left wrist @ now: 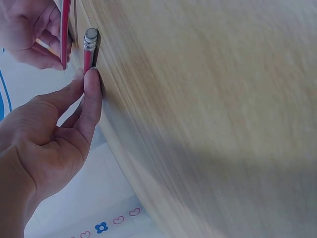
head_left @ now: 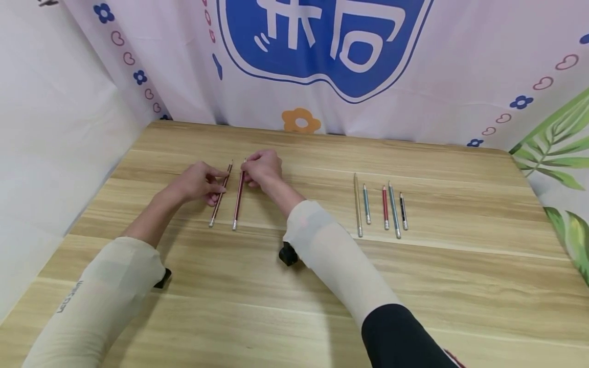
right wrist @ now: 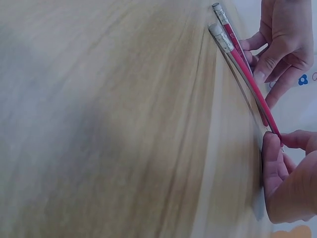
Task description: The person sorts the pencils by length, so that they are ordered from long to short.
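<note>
On the left side of the wooden table, my left hand (head_left: 199,183) pinches a dark red striped pencil (head_left: 216,210) between thumb and fingers. Its silver eraser end points toward me, and the left wrist view shows that pencil (left wrist: 88,57) end-on above the fingertips. Just to the right, my right hand (head_left: 264,167) pinches a second red pencil (head_left: 239,202) close to its tip, at the far end. The two pencils lie side by side with a narrow gap, eraser ends nearer me. In the right wrist view, the red pencil (right wrist: 250,82) runs up from the right fingertips.
Farther right lie a long yellowish pencil (head_left: 358,204), a short teal pencil (head_left: 366,204), a red pencil (head_left: 385,207), a blue pencil (head_left: 393,209) and a short black pencil (head_left: 403,210). A printed cloth (head_left: 257,97) hangs behind the table's back edge.
</note>
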Demonstrator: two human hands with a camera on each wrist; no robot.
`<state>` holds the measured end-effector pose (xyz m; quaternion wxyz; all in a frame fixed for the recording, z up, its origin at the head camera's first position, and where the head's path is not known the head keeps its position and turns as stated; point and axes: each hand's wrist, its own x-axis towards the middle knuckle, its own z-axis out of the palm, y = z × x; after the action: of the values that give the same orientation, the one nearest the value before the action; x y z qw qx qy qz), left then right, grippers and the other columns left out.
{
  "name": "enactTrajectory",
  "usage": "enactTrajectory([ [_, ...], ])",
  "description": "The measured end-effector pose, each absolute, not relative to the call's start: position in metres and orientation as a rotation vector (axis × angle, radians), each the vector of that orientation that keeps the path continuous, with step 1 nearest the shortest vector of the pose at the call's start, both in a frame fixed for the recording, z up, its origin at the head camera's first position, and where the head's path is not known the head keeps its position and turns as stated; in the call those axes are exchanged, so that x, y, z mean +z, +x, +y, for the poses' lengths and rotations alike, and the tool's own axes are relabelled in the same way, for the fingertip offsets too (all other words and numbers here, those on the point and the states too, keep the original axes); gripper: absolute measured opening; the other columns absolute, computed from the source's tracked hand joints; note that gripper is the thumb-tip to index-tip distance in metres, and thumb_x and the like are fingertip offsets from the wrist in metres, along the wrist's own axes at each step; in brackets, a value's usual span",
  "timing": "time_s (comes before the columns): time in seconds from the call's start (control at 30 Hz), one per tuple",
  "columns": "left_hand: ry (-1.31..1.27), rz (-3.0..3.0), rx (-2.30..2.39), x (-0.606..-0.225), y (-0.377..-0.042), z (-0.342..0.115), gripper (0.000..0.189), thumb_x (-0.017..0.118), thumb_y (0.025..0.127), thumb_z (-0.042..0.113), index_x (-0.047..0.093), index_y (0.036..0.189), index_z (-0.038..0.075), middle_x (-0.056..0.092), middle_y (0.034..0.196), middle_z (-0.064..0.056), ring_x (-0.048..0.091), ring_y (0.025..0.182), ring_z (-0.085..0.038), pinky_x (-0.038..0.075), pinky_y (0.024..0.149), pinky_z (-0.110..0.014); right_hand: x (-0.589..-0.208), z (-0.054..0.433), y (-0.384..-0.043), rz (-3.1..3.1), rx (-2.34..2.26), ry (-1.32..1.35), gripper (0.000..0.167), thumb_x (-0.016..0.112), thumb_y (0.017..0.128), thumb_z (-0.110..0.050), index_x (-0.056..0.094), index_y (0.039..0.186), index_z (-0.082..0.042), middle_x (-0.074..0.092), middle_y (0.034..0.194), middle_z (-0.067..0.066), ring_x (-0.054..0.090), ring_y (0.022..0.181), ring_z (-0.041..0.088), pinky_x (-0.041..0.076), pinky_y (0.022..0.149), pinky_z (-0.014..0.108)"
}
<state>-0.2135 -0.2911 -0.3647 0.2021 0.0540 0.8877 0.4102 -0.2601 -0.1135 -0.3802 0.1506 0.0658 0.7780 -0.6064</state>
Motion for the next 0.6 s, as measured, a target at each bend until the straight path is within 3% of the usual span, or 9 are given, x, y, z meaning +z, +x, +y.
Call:
enactTrajectory([
  [0.6, 0.149, 2.491, 1.138, -0.3625, -0.2112, -0.2901, 0.049, 0.062, 0.098, -0.011, 0.044, 0.143, -0.019, 0.065, 0.081, -0.018, 0.065, 0.057, -0.016, 0.064, 0.056, -0.033, -0.3866, -0.1188, -0.2647, 2.517, -1.449, 0.104, 0.006, 0.075, 0.090, -0.008, 0.069, 0.091, -0.007, 0.069, 0.061, 0.002, 0.062, 0.046, 0.011, 0.056, 0.044, 0.022],
])
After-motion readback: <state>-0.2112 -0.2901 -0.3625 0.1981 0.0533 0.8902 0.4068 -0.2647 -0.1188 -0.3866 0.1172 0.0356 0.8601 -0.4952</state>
